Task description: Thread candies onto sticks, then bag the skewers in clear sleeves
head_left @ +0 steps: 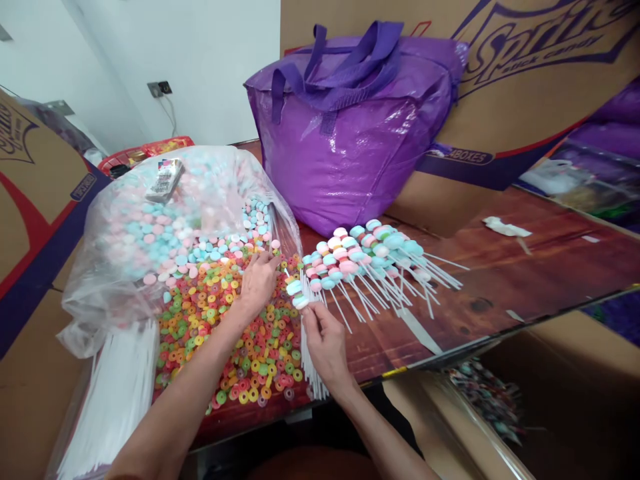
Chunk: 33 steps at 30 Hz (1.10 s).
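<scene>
My right hand [325,337] pinches a candy stick [297,293], threaded with blue, white and ring-shaped pieces, near the table's front edge. Over the candies, my left hand [259,280] has its fingers drawn together; whatever they hold is hidden. Beneath and around that hand spread many coloured ring candies [240,360]. Pastel pink, blue and white candy discs [215,250] lie just beyond the fingertips, spilling from a clear plastic bag [100,267]. To the right of my right hand lies a pile of threaded candy sticks [370,257], their white ends pointing toward me.
White sticks [107,393] lie in a bundle at left, and more white sticks [311,367] lie by my right hand. A purple bag [345,147] stands behind the pile. Cardboard boxes [540,87] flank the wooden-patterned table [480,267]. A white scrap [505,227] lies at right.
</scene>
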Each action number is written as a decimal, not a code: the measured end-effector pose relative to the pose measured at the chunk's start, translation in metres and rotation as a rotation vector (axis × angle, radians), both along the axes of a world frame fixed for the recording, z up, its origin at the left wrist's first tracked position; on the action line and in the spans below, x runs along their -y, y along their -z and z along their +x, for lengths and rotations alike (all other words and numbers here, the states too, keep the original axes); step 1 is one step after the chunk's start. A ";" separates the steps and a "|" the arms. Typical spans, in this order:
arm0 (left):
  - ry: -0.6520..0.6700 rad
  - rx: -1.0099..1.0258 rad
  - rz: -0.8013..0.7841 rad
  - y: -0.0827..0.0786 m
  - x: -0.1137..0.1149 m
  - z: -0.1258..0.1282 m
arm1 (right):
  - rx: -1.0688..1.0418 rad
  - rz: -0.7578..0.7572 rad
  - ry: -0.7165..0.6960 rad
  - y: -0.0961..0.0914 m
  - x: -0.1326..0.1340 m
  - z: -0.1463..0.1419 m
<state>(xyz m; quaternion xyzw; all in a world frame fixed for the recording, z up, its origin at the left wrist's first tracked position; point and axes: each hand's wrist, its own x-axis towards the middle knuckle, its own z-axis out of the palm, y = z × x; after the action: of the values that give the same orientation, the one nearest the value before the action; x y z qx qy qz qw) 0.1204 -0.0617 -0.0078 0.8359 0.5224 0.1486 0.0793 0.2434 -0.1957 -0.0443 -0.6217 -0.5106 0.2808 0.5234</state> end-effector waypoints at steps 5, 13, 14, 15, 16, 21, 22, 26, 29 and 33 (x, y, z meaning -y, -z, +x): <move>-0.071 -0.071 -0.125 -0.004 -0.030 0.001 | -0.032 -0.009 -0.018 -0.002 0.001 -0.001; -0.092 0.013 -0.096 -0.005 -0.062 0.015 | -0.045 -0.012 -0.030 -0.003 0.000 -0.001; -0.091 0.029 -0.093 -0.003 -0.062 0.021 | -0.046 -0.013 -0.033 -0.003 0.000 -0.001; -0.092 0.045 -0.095 0.000 -0.063 0.026 | -0.047 -0.012 -0.036 -0.003 0.000 -0.001; -0.098 0.062 -0.102 0.003 -0.064 0.031 | -0.049 -0.012 -0.037 -0.002 0.000 -0.001; -0.145 0.199 -0.145 0.008 -0.067 0.039 | -0.046 -0.004 -0.021 -0.002 0.000 -0.002; -0.150 0.241 -0.157 0.007 -0.066 0.037 | -0.044 -0.001 -0.014 -0.002 0.000 -0.002; -0.146 0.433 -0.249 -0.008 -0.054 0.018 | -0.055 0.001 0.023 -0.002 0.001 -0.001; -0.131 0.832 -0.605 -0.020 -0.033 -0.003 | -0.070 0.008 0.042 -0.001 0.001 0.000; -0.178 1.335 -1.043 -0.026 -0.003 -0.025 | -0.084 0.013 0.029 0.000 0.001 0.000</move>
<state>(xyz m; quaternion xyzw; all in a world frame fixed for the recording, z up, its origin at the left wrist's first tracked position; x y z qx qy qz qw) 0.0955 -0.0588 0.0179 0.3854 0.4314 0.3566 0.7336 0.2434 -0.1966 -0.0441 -0.6131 -0.4809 0.2959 0.5525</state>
